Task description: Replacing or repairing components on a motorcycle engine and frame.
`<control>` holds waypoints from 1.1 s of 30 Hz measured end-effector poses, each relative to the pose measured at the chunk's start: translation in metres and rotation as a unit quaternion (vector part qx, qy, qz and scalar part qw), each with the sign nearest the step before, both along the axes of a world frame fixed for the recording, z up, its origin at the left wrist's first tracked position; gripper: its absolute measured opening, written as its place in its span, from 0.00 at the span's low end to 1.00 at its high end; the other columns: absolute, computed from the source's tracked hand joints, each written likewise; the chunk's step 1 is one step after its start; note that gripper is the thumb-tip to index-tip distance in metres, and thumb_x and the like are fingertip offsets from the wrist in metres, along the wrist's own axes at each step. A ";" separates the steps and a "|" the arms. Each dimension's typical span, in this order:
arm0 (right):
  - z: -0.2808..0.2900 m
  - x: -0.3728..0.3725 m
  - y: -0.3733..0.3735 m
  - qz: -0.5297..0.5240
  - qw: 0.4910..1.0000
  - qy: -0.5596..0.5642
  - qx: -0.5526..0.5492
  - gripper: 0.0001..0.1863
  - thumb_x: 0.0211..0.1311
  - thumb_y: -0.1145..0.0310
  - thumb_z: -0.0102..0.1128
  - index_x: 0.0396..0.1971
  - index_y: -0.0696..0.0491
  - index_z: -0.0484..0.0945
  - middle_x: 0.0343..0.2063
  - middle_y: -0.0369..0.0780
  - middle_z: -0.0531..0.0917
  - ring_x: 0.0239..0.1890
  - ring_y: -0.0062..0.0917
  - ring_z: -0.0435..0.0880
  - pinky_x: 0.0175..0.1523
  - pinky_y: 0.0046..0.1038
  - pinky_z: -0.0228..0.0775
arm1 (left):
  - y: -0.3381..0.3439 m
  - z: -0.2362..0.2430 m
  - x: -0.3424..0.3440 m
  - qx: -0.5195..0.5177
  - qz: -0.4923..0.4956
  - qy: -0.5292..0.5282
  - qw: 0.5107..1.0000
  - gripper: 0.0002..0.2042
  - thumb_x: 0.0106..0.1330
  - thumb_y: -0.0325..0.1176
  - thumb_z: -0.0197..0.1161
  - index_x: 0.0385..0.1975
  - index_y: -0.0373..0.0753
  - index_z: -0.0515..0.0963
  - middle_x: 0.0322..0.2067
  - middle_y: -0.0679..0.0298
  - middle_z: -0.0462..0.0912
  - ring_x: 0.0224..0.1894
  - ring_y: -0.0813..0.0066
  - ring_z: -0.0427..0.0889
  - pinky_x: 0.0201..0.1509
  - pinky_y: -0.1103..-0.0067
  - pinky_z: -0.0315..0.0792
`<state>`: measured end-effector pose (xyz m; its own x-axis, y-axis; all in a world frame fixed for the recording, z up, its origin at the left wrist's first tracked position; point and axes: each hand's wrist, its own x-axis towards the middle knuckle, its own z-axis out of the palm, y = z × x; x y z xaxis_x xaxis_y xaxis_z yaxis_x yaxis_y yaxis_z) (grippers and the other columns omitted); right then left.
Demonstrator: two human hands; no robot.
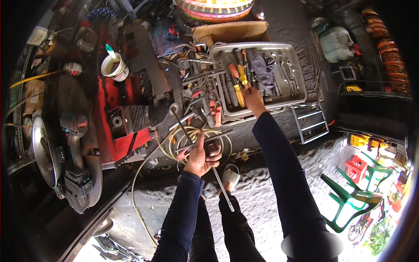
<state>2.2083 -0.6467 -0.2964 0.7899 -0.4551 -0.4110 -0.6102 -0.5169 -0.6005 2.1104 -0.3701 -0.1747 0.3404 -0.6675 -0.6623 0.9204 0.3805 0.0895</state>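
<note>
My left hand [203,156] is closed around a long T-handled wrench [224,190], whose crossbar passes above my fingers and whose silver shaft slants down toward my legs. A ring-ended wrench [181,123] also runs up and left from the same hand. Over the front of a grey metal tray [293,99], my right hand [254,99] reaches in, its fingers closed at the end of a yellow-handled screwdriver [242,75]. Another yellow handle [239,96] lies beside it. Orange-handled screwdrivers [233,70], a dark cloth [263,72] and several spanners [289,74] share the tray.
Left of the tray are piled tools and a coiled yellowish hose [172,142]. A white tub [114,69] stands on a red metal frame [107,94]. An angle grinder [75,144] lies far left. A small metal rack [310,123] stands right; green chairs [349,196] are beyond.
</note>
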 end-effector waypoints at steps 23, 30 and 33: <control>0.168 -0.210 -0.102 -0.290 0.926 -0.240 0.024 0.14 0.67 0.61 0.57 0.28 0.57 0.77 0.23 0.38 0.81 0.20 0.18 0.78 0.22 0.24 0.67 | -0.017 0.043 -0.124 0.398 -0.177 -0.662 0.610 0.21 0.60 0.36 0.65 0.52 0.36 0.72 0.51 0.49 0.72 0.54 0.49 0.72 0.58 0.64 0.67; 0.189 -0.175 -0.295 -0.345 0.888 -0.303 0.019 0.11 0.69 0.68 0.53 0.39 0.62 0.75 0.33 0.44 0.84 0.30 0.28 0.86 0.29 0.22 0.76 | 0.261 -0.007 -0.307 0.485 -0.546 -0.460 0.504 0.18 0.55 0.39 0.67 0.39 0.32 0.76 0.38 0.47 0.79 0.45 0.48 0.77 0.51 0.59 0.71; 0.179 -0.162 -0.317 -0.369 0.871 -0.322 0.041 0.12 0.70 0.69 0.50 0.38 0.63 0.76 0.33 0.45 0.84 0.31 0.29 0.86 0.31 0.23 0.77 | 0.363 0.040 -0.393 0.392 -0.742 -0.188 0.510 0.25 0.56 0.54 0.64 0.43 0.37 0.79 0.42 0.48 0.81 0.47 0.52 0.80 0.53 0.61 0.72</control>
<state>2.0460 -0.9634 -0.1170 0.3731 -0.9266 -0.0464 -0.2810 -0.0652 -0.9575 1.7172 -0.0076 -0.1351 0.0464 0.0448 -0.9979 0.0040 -0.9990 -0.0446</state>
